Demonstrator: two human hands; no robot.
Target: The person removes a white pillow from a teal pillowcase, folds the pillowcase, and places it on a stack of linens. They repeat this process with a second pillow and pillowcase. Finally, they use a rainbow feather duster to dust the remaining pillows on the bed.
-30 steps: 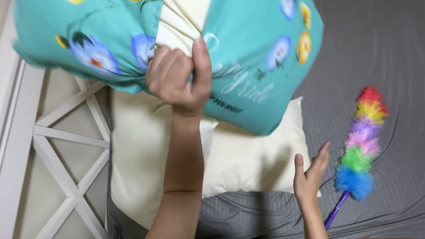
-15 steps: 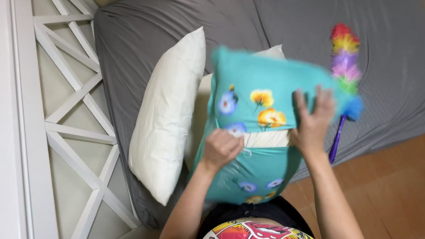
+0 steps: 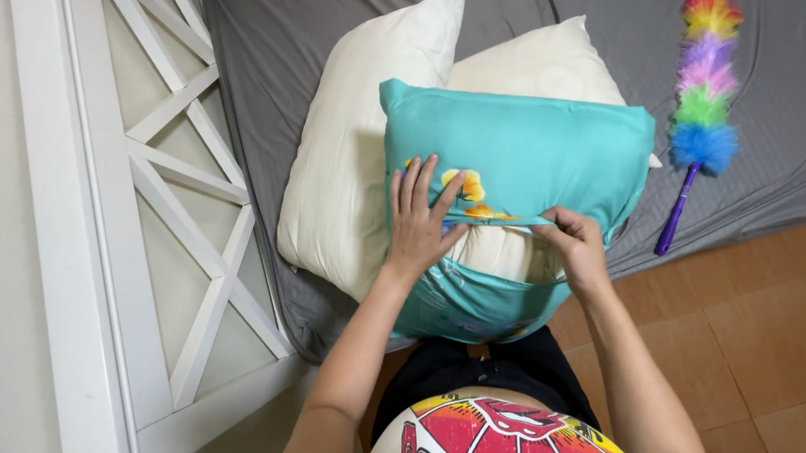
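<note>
My left hand (image 3: 419, 220) lies flat at the middle of the frame, fingers (image 3: 412, 185) spread and pressed on the teal pillowcase (image 3: 521, 154), just beside its yellow flower print. My right hand (image 3: 576, 251), a little to the right, has thumb and fingertips pinched on the hem of the case's opening flap, drawing it across the bare cream pillow (image 3: 500, 252) that shows in the gap. I judge I am at the closing step: the pillow is inside the case, and only the envelope flap at the lower middle of the frame is left open. The next move, as I read it, calls for the left palm to hold the stuffing down while the right hand draws the hem over the exposed strip and tucks it under the lower flap.

The cased pillow sits on the near edge of the bed with the grey sheet (image 3: 283, 48), leaning partly against my belly. Behind it, toward the top of the frame, lie two uncovered cream pillows: a long one (image 3: 361, 148) at the centre left and another (image 3: 537, 61) just behind the teal one, touching it. A rainbow feather duster (image 3: 703, 96) with a purple handle rests on the sheet at the upper right, well apart from my hands. A white lattice headboard (image 3: 141, 189) fills the left side; wooden floor (image 3: 774, 328) shows at the lower right. Nothing blocks the flap; only the bulging stuffing resists the hem.
</note>
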